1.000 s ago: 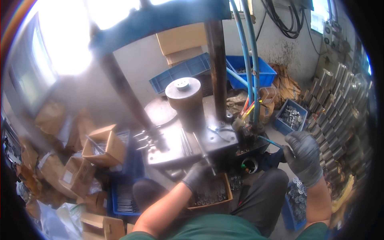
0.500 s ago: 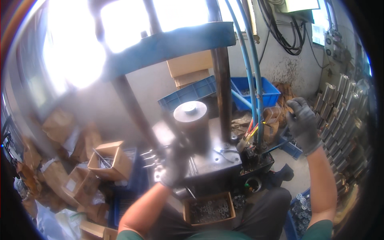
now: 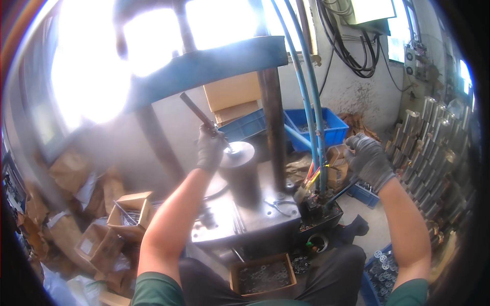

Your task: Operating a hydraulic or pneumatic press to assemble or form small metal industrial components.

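My left hand (image 3: 209, 149), in a grey glove, is closed around a dark bar (image 3: 195, 108). The bar slants up and left out of the fist, toward the blue crossbeam of a press. Just right of the fist is the pale round top of a metal cylinder (image 3: 241, 154), with a small bright piece at its middle. Whether the bar's lower end touches that piece is hard to tell. My right hand (image 3: 371, 160), also gloved, is raised at the right beyond the blue hoses. Its fingers are curled together, and whatever they may hold is hidden.
The blue crossbeam (image 3: 214, 69) spans above on dark posts (image 3: 273, 127). Pliers (image 3: 279, 203) and thin rods (image 3: 238, 220) lie on the metal bed. A wooden box (image 3: 263, 275) of small parts sits below. Stacked metal tubes (image 3: 423, 148) stand right; cartons (image 3: 130, 209) lie left.
My left hand has risen from the front of the bed to beside the cylinder's top, the dark bar in its grip. My right hand has shifted slightly left and down in the picture.
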{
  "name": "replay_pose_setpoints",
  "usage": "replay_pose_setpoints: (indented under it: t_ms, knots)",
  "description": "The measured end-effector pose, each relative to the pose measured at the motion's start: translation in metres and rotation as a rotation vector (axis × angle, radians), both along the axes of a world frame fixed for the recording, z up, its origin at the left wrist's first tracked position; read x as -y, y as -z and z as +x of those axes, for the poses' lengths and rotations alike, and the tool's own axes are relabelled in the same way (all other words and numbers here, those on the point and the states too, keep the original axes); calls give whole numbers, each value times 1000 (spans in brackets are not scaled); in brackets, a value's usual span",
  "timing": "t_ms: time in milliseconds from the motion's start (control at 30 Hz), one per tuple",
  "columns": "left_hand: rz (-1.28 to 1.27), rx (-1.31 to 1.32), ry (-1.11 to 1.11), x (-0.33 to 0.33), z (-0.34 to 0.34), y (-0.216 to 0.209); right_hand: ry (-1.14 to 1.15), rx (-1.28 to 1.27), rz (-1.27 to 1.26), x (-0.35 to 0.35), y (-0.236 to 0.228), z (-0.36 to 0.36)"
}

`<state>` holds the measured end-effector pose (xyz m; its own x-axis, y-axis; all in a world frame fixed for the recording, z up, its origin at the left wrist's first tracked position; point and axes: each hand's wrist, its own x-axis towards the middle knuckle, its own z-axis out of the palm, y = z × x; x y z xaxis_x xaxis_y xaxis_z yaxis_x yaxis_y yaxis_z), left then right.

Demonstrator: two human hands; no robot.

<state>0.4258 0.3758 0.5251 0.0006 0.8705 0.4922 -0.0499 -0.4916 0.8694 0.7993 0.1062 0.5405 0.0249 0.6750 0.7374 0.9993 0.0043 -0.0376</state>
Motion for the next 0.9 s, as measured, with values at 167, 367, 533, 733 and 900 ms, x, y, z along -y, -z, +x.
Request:
replay_pose_setpoints:
  t_ms: [167,367,533,733,900]
  knots:
    - [0,-99,41,-3,10,-5,-6,-45,-32,7,0,0]
    - [85,-341,26,3,13,-11,22,14,-28,33,7,-3]
    - [81,-375,-8,3,14,-7,0,-34,-98,73,10,-19]
    - [30,-275,14,13,19,2,-48,15,-689,152,48,-26]
    - [44,-199,-93,10,27,25,-90,-1,-1037,195,78,-46]
